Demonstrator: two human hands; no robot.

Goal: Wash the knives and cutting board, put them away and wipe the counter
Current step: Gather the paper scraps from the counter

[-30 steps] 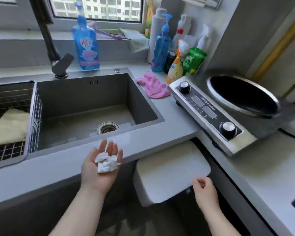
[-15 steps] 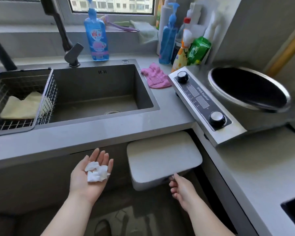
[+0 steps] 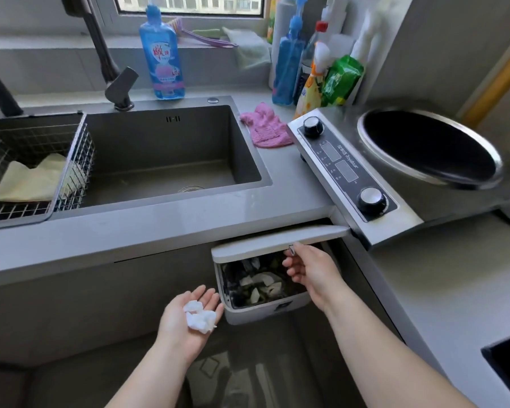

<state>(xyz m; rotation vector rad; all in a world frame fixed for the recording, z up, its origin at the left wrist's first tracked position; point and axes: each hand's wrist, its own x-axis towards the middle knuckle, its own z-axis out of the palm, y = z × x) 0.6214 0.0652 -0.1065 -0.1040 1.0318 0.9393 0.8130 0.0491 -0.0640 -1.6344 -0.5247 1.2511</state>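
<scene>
Well, at the far left I am seeing a wire basket (image 3: 71, 160) sitting in the sink (image 3: 159, 136), with a yellow cloth (image 3: 33, 181) lying folded inside it. The grey counter (image 3: 159, 228), the surface named in the task, is running along the sink's front edge and turning the corner to the right. A blue bottle (image 3: 162, 60) is standing behind the sink beside the dark faucet (image 3: 121, 86).

Lower down, the left hand (image 3: 186, 316) is hovering palm up in front of the cabinet, fingers straight and relaxed, curling round nothing. A crumpled white paper wad (image 3: 200, 318) is lying loose on the palm. The fingertips are reaching just beside the left wall of the bin (image 3: 256, 313), which is sitting under the counter edge with scraps showing inside.

Its lid (image 3: 271, 241) is tilting up. The right hand (image 3: 309, 269) is pinching a small tab at the lid's front edge between thumb and forefinger, the other fingers curling beneath.

A pink cloth (image 3: 267, 131) is lying on the counter between the sink and the cooker (image 3: 351, 178), whose 2 knobs are facing me. A black wok (image 3: 427, 145) is sitting on the cooker at the right.
</scene>
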